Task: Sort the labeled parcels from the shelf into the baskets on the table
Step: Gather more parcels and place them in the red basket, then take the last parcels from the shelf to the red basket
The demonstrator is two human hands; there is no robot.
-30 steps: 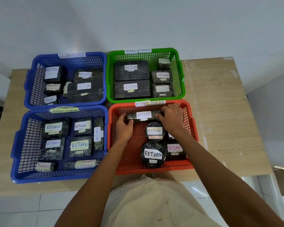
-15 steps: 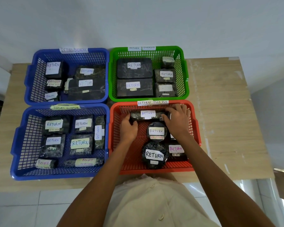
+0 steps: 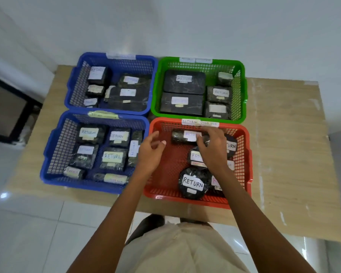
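The red basket point(image 3: 165, 174) stands at the table's near right. A long dark parcel with a white RETURN label point(image 3: 179, 136) lies along its far wall. My right hand point(image 3: 213, 150) hovers over that parcel's right end, fingers loosely bent and touching it. My left hand point(image 3: 150, 154) hangs above the basket's left part, away from the parcel, fingers relaxed and holding nothing. A round RETURN parcel point(image 3: 192, 183) lies near the front, and further dark parcels sit partly hidden under my right hand and forearm.
A green basket point(image 3: 242, 91) sits behind the red one. Two blue baskets, far point(image 3: 146, 59) and near point(image 3: 47, 174), hold several labelled dark parcels. The wooden table point(image 3: 283, 144) shows bare surface on the right. White tiled floor lies below.
My left hand has let go of the long parcel's left end and drawn back toward me. The right hand shifted slightly nearer. The camera pulled back and up.
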